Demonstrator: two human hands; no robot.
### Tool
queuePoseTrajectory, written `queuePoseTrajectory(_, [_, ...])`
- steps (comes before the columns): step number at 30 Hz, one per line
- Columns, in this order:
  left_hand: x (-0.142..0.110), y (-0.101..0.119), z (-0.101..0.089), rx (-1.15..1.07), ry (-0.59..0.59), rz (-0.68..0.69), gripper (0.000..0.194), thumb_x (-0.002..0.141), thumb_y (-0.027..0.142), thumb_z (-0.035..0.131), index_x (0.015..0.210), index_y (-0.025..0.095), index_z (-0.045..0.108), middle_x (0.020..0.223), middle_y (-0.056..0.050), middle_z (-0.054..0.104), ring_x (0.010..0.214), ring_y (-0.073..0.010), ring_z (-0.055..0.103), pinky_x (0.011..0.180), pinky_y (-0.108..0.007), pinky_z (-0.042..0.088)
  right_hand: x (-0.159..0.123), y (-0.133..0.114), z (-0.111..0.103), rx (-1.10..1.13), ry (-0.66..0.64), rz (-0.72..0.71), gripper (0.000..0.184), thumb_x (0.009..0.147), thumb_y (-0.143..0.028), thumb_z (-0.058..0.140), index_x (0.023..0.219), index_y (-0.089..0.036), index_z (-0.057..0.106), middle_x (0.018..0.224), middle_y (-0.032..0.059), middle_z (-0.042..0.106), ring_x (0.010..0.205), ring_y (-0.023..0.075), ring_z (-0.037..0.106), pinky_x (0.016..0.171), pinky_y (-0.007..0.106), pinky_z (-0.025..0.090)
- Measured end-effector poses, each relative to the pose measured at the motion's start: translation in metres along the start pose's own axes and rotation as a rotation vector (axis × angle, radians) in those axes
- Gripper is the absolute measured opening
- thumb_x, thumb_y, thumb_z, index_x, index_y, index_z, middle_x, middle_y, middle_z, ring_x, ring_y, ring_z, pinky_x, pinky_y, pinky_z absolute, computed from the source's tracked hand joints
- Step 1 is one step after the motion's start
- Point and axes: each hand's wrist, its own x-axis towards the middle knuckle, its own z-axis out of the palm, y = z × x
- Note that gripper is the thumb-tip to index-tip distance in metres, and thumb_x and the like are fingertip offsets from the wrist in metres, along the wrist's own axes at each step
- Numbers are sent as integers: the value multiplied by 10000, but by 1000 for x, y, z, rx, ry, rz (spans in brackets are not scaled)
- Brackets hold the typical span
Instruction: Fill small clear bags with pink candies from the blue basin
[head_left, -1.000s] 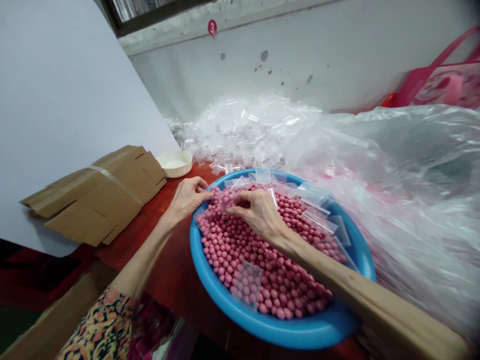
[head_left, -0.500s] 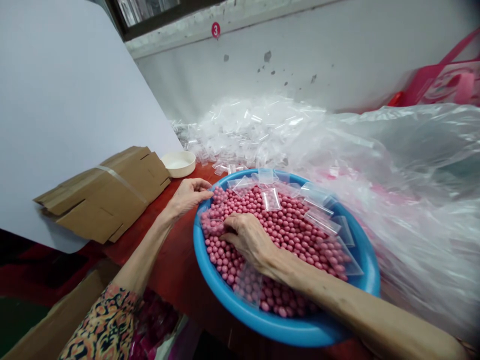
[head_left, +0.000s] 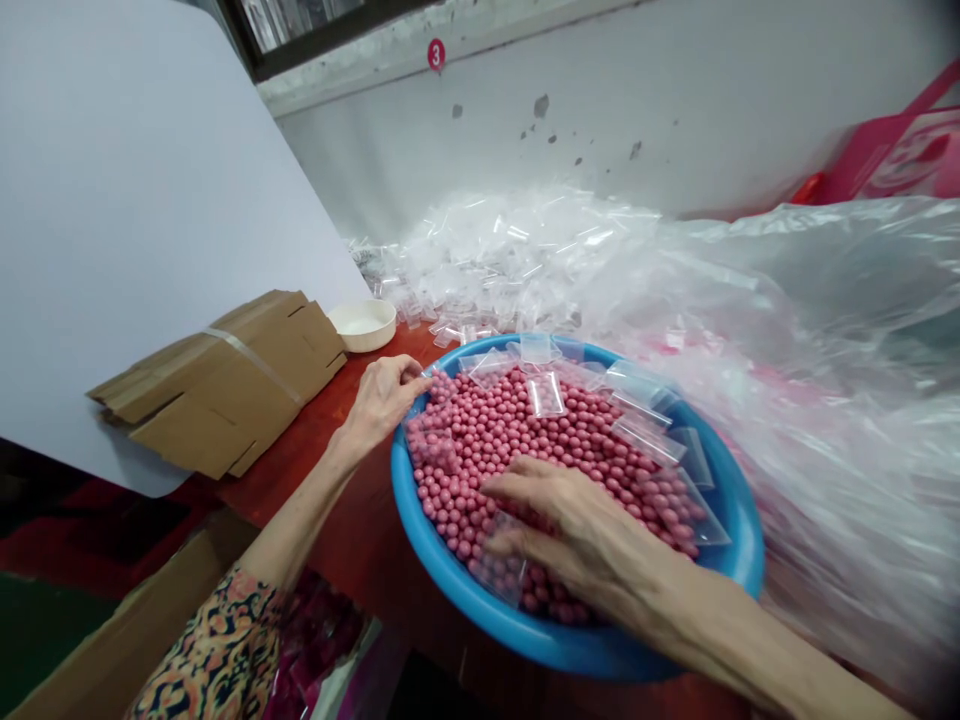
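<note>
A blue basin (head_left: pixel 577 650) holds a heap of pink round beads (head_left: pixel 480 420). At its left rim, my left hand (head_left: pixel 382 400) has its fingertips pinched on the edge of a small clear plastic bag (head_left: pixel 442 387) that lies over the beads. My right hand (head_left: pixel 562 520) is over the middle of the heap, fingers apart and slightly blurred, holding nothing I can see. Its thumb is close to another clear bag (head_left: pixel 501 580) near the front rim. Several small clear bags, among them a flat one (head_left: pixel 546 395), lie along the back and right of the basin.
Flattened brown cardboard (head_left: pixel 225 385), bound with a strap, lies to the left beside a cream dish (head_left: pixel 365 325). A big pile of clear bags (head_left: pixel 510 250) and plastic sheeting (head_left: pixel 810 400) spreads behind and right. A white panel (head_left: pixel 150 220) stands at the left.
My right hand has drawn back from the basin's left side toward me and the right, its fingers spreading. My left hand stays at the rim.
</note>
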Motion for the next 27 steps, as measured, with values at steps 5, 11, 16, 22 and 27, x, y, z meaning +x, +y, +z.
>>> queuePoseTrajectory(5, [-21, 18, -11, 96, 159, 21, 371, 783, 437, 581, 967, 123, 656, 689, -25, 627, 642, -187, 564, 625, -315, 407, -19, 4, 11, -13, -27, 77, 107, 798, -159, 601, 902, -168, 624, 998, 77, 598, 878, 206, 551, 740, 311, 400])
queuePoseTrajectory(11, [-61, 27, -27, 256, -117, 326, 316, 689, 356, 734, 942, 171, 699, 1150, -123, 597, 1269, -362, 350, 1022, -512, 315, -19, 14, -7, 94, 60, 122, 152, 728, -190, 715, 742, -160, 567, 666, -34, 557, 619, 127, 486, 571, 255, 321])
queuePoseTrajectory(16, [-67, 21, -18, 294, -161, 323, 121, 749, 271, 683, 772, 153, 676, 1268, -139, 496, 1347, -380, 203, 1087, -566, 213, -27, 20, -21, 42, 196, 92, 205, 753, -221, 685, 658, -184, 507, 592, -45, 525, 552, 120, 467, 523, 260, 301])
queuePoseTrajectory(22, [-64, 22, -8, 210, -76, 250, 197, 747, 343, 677, 672, 167, 629, 1130, -97, 556, 1295, -348, 308, 1071, -571, 255, -45, 55, -1, -251, 355, -95, 222, 896, -295, 420, 1034, -227, 579, 984, 84, 654, 900, 240, 606, 734, 347, 469])
queuePoseTrajectory(27, [-62, 24, -8, 225, -119, 264, 195, 795, 307, 618, 669, 163, 654, 1072, -101, 568, 1226, -314, 382, 1075, -544, 261, -52, 73, 12, -460, 403, -256, 324, 880, -259, 403, 1161, -223, 561, 1115, 115, 625, 1096, 296, 522, 863, 430, 471])
